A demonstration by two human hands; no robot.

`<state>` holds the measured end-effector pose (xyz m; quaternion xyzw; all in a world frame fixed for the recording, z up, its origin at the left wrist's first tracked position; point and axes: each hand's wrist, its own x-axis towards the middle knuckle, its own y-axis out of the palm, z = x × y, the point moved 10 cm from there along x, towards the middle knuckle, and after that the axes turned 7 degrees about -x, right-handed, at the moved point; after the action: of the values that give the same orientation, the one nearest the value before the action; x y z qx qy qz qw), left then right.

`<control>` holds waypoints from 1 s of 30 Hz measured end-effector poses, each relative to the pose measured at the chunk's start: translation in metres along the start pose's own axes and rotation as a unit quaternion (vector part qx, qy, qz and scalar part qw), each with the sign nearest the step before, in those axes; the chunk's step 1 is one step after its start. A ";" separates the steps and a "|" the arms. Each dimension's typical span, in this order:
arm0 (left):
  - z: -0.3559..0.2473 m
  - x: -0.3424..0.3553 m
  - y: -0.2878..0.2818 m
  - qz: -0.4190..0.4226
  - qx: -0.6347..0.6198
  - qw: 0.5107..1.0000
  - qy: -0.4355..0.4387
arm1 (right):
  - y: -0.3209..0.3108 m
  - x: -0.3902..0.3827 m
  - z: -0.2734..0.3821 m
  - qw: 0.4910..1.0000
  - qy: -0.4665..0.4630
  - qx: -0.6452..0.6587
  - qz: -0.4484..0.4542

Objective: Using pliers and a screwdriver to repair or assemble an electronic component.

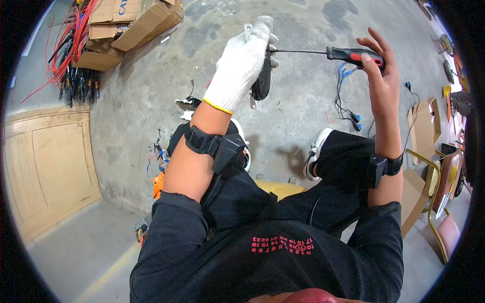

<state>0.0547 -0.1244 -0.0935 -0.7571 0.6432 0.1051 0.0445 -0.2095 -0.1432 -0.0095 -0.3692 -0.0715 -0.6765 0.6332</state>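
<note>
My left hand point(242, 60), in a white knit glove with a yellow cuff, is closed around a dark elongated part point(261, 83) with small metal tabs at its two ends. Its glove hides much of that part. In my bare right hand point(381, 76) is a screwdriver point(356, 55) with a black and red handle, held between thumb and fingers, some fingers raised. The screwdriver's shaft points left, and its tip meets the dark part beside my gloved fingers; the exact contact is hidden.
Cardboard boxes point(134, 30) and red wires point(70, 38) lie at the far left, near a wooden panel point(58, 156). Cables with blue connectors point(348, 111) lie on the concrete floor to the right. A metal-framed chair point(439, 202) and cardboard point(424, 126) stand at the right edge.
</note>
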 end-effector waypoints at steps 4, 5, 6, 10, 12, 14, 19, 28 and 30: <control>0.007 0.005 -0.007 -0.007 0.005 1.000 -0.012 | 0.009 -0.009 -0.034 0.977 0.203 0.009 0.061; 0.007 0.005 -0.006 -0.006 0.006 1.000 -0.012 | 0.009 -0.011 -0.034 0.973 0.216 -0.003 0.075; 0.006 0.004 -0.004 -0.002 -0.002 1.000 -0.012 | 0.010 -0.013 -0.036 0.969 0.229 -0.015 0.088; 0.000 0.000 0.003 0.003 -0.004 1.000 -0.013 | -0.004 0.000 0.004 1.000 -0.003 0.012 -0.022; 0.004 0.003 0.000 -0.001 -0.010 1.000 -0.013 | 0.008 -0.005 -0.026 0.983 0.169 0.034 0.056; 0.007 0.005 -0.003 -0.003 -0.016 1.000 -0.011 | 0.008 -0.008 -0.031 0.974 0.214 0.017 0.066; 0.011 0.006 0.004 0.028 -0.078 0.996 -0.037 | 0.000 -0.010 -0.026 0.975 0.217 0.039 0.018; 0.023 0.008 0.005 0.042 -0.197 0.975 -0.094 | -0.007 -0.008 -0.018 0.984 0.171 0.052 -0.011; 0.024 0.008 0.004 0.037 -0.212 0.972 -0.096 | -0.016 -0.008 -0.015 0.985 0.159 0.048 -0.048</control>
<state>0.0492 -0.1284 -0.1186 -0.7115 0.6264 0.3128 -0.0587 -0.2308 -0.1427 -0.0191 -0.2226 -0.0203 -0.7521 0.6200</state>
